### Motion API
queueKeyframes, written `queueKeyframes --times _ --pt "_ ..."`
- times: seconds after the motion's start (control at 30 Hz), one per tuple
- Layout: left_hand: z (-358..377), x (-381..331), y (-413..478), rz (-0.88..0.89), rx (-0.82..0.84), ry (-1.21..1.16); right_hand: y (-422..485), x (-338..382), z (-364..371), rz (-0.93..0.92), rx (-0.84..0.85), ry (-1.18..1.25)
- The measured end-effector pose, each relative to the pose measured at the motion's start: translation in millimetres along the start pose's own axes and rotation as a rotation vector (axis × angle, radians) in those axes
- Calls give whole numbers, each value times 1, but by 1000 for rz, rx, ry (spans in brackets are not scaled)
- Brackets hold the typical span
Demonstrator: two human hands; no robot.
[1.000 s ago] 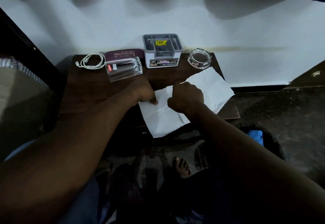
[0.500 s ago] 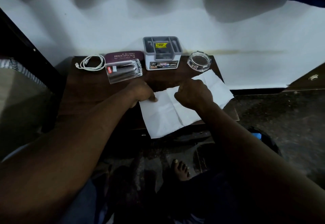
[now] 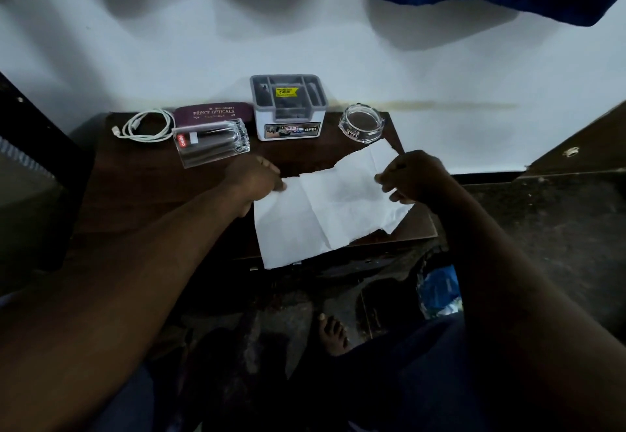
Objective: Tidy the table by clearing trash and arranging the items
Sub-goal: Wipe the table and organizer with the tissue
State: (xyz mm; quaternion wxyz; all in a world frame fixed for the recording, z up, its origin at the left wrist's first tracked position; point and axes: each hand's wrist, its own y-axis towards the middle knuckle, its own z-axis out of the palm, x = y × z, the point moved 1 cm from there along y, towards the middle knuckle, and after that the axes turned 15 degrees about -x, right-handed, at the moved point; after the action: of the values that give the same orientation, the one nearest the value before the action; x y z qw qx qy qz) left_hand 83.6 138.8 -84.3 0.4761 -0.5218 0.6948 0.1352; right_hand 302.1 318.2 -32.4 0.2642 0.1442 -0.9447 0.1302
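A creased white sheet of paper (image 3: 325,214) lies on the front right of the dark wooden table (image 3: 142,187) and hangs over its front edge. My left hand (image 3: 252,179) pinches the sheet's left top corner. My right hand (image 3: 411,177) grips the sheet's right part, fingers curled round its edge. At the back stand a white coiled cable (image 3: 145,125), a maroon spectacle case (image 3: 213,114), a clear pen box (image 3: 211,142), a grey and white organiser (image 3: 289,108) and a glass ashtray (image 3: 361,123).
A white wall (image 3: 305,42) runs behind the table. Under the table's right side stands a dark bin with something blue (image 3: 438,291) in it. My bare foot (image 3: 333,333) rests on the dark floor below. A dark bed frame (image 3: 37,147) is on the left.
My right hand has slid right along the paper, from its middle to its right part. The sheet's far right corner now looks smaller. My left hand stays on the left corner.
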Motion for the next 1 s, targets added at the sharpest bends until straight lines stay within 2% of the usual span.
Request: queueKeyframes --times 0.1,0.17,0.37,0.47,0.53,0.6,0.77,0.9,1.0 --pt "7 -2 -5 -6 -8 -52 -11 15 13 -109 158 -102" --pt "14 -3 -10 -12 -2 -90 -14 22 18 -148 206 -153" --pt "17 -4 -17 -96 38 -222 -15 24 26 -178 204 -137" --pt "10 -3 -17 -160 98 -207 -19 30 45 -339 227 -276" --pt "4 -1 -18 -197 141 -167 -25 36 61 -459 162 -370" --pt "-2 2 -22 -231 181 -134 -32 40 77 -498 79 -398" --pt "-3 10 -26 -243 174 -98 -44 43 109 -466 -92 -390" --pt "-2 12 -24 -247 152 -106 -44 39 116 -314 -113 -274" --pt "-3 12 -25 -240 151 -120 -45 38 117 -288 -125 -229"
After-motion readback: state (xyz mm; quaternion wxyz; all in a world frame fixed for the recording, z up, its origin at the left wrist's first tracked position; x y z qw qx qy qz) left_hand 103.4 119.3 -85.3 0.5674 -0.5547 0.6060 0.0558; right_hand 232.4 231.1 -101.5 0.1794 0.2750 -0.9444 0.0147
